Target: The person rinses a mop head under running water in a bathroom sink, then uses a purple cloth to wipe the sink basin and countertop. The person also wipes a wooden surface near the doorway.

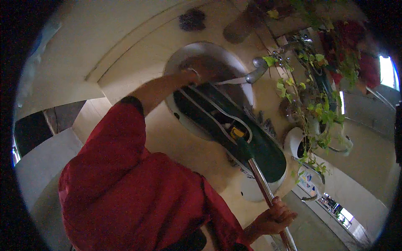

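My left hand (190, 76) is over a round white washbasin (204, 47), at the upper end of a dark green floor-cleaning head (270, 157) with pale stripes and grey fringes; shadow hides its fingers. The head lies slanting across the basin rim. A yellow part (238, 132) shows in its central opening, where a shiny metal tube (260, 180) joins it. Lower right, my right hand (276, 216) is closed around this tube. A metal tap (257, 73) stands at the basin's right, with a pale streak, apparently water, running from its spout towards the head's upper end.
A trailing green plant (323, 109) hangs beside the tap, near a white pot (294, 142). A mirror (361, 125) along the right shows reflections. The beige counter (176, 157) surrounds the basin; a dark scrubby object (192, 19) lies at the top.
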Action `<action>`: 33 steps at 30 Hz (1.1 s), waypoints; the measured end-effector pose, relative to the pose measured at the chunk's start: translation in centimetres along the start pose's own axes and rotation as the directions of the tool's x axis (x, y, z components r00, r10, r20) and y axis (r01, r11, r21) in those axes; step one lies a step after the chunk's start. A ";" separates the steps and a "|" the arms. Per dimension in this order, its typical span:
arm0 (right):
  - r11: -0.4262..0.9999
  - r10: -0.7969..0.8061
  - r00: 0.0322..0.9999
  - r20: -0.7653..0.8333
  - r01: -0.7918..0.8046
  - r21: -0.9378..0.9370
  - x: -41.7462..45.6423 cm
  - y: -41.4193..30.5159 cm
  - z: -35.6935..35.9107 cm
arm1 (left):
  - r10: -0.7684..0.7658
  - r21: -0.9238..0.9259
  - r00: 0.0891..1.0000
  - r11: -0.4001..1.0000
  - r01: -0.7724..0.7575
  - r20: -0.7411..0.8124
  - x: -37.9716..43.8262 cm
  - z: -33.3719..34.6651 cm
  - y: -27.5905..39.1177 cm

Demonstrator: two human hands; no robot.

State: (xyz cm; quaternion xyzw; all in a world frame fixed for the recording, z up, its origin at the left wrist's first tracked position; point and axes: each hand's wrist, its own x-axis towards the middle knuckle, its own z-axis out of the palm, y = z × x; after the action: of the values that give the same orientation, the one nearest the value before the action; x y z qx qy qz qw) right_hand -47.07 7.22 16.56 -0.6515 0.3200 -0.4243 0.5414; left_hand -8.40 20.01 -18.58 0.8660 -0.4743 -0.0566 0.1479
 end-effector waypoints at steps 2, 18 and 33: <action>1.000 0.018 0.999 -0.047 -0.018 -0.002 0.0 0.1 0.2 | -0.092 -0.226 0.925 0.956 0.185 0.370 0.8 0.2 6.1; 0.999 0.009 1.000 0.027 -0.008 -0.035 -0.5 -0.5 1.1 | -0.102 0.075 0.973 0.993 0.088 0.205 -1.3 -0.9 -0.5; 0.986 0.074 0.992 -0.104 -0.057 0.160 0.1 0.0 1.0 | 0.121 -0.318 0.928 0.948 -0.003 0.352 1.0 -4.1 19.7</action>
State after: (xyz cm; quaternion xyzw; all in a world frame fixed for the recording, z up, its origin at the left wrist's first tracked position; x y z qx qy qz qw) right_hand -46.11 7.54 16.49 -0.5720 0.3362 -0.4651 0.5860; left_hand -22.71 10.07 -8.57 0.7901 -0.5061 -0.2869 0.1931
